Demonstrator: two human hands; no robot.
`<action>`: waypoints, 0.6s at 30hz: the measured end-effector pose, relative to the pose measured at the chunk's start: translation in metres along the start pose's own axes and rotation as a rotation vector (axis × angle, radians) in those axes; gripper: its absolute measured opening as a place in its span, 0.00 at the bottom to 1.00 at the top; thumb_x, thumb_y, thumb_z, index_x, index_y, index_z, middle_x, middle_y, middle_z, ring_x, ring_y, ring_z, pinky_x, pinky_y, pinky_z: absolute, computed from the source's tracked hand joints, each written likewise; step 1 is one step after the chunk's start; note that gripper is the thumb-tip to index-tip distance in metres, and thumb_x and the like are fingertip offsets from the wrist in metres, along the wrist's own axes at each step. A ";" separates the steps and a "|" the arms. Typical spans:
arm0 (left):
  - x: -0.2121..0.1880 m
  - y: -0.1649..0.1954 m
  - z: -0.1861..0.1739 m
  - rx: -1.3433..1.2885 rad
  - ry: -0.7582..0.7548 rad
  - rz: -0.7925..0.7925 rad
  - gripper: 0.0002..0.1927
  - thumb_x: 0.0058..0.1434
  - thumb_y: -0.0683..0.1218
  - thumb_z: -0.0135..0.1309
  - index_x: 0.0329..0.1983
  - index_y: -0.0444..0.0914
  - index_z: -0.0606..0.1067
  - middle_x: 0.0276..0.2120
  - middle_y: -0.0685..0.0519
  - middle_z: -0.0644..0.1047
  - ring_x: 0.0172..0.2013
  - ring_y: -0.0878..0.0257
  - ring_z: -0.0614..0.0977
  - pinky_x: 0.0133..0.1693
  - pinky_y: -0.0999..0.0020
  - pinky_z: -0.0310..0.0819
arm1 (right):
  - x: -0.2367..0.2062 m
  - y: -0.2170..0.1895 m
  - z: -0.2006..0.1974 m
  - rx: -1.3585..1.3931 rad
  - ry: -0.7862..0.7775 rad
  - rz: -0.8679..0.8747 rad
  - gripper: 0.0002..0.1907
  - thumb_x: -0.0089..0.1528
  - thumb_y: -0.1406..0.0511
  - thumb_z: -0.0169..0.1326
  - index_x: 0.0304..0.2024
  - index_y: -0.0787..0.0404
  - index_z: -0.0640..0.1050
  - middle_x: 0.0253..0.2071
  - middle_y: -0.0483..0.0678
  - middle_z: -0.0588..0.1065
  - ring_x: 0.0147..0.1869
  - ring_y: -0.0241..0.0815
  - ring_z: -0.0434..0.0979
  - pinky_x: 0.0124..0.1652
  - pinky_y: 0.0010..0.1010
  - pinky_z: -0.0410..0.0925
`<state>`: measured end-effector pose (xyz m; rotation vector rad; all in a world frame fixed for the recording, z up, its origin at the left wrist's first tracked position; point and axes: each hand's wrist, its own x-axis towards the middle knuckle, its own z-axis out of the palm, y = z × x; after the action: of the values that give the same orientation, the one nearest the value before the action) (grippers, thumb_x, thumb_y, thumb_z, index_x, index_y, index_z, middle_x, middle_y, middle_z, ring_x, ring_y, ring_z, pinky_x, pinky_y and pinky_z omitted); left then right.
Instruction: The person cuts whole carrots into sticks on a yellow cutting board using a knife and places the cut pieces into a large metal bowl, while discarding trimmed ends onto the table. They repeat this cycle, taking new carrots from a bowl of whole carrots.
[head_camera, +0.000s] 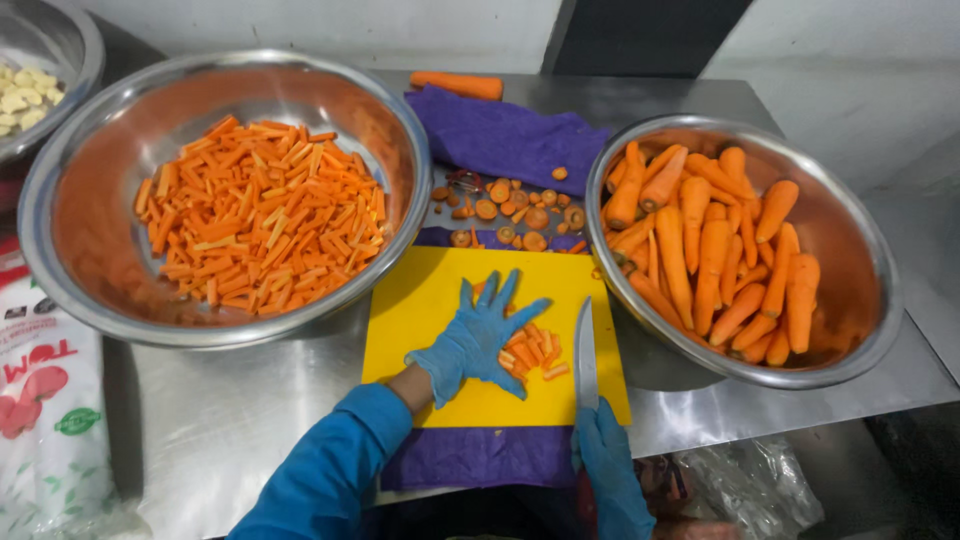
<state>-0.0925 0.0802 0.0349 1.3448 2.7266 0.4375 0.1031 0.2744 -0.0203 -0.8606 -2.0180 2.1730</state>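
Working at the steel counter (250, 420) between two big bowls, we are steadying the yellow cutting board (420, 310). Our left hand (478, 340) is lying flat, fingers spread, gathering the carrot sticks (532, 352) mid-board; better curling those fingertips. Our right hand (610, 470) is gripping the knife (585, 355), blade resting just beside them.

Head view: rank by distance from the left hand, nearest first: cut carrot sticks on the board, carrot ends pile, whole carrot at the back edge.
1. Cut carrot sticks: on the yellow cutting board, partly under the left hand.
2. Carrot ends pile: just beyond the board, between the two bowls.
3. Whole carrot: at the table's far edge, behind the purple cloth.
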 end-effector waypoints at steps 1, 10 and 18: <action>0.009 0.006 0.003 0.012 0.007 0.069 0.68 0.29 0.78 0.68 0.75 0.55 0.57 0.73 0.36 0.51 0.70 0.30 0.51 0.62 0.24 0.36 | 0.003 -0.002 -0.004 -0.029 0.036 0.022 0.09 0.67 0.62 0.48 0.41 0.62 0.72 0.22 0.45 0.68 0.22 0.36 0.66 0.23 0.30 0.61; 0.035 0.037 0.029 -0.078 0.194 0.205 0.27 0.55 0.61 0.61 0.55 0.48 0.75 0.50 0.49 0.74 0.52 0.48 0.76 0.51 0.49 0.72 | 0.029 0.008 -0.028 -0.011 0.030 0.021 0.11 0.67 0.62 0.46 0.43 0.63 0.75 0.20 0.46 0.68 0.20 0.37 0.67 0.23 0.31 0.63; 0.041 0.046 0.024 -0.109 0.148 0.107 0.18 0.58 0.54 0.59 0.48 0.44 0.76 0.43 0.50 0.76 0.44 0.48 0.81 0.38 0.52 0.78 | 0.032 0.010 -0.030 0.051 -0.019 0.006 0.11 0.67 0.62 0.46 0.45 0.61 0.75 0.19 0.44 0.67 0.19 0.35 0.66 0.21 0.29 0.63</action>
<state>-0.0780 0.1436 0.0279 1.4907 2.7067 0.7100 0.0921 0.3124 -0.0410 -0.8444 -1.9612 2.2336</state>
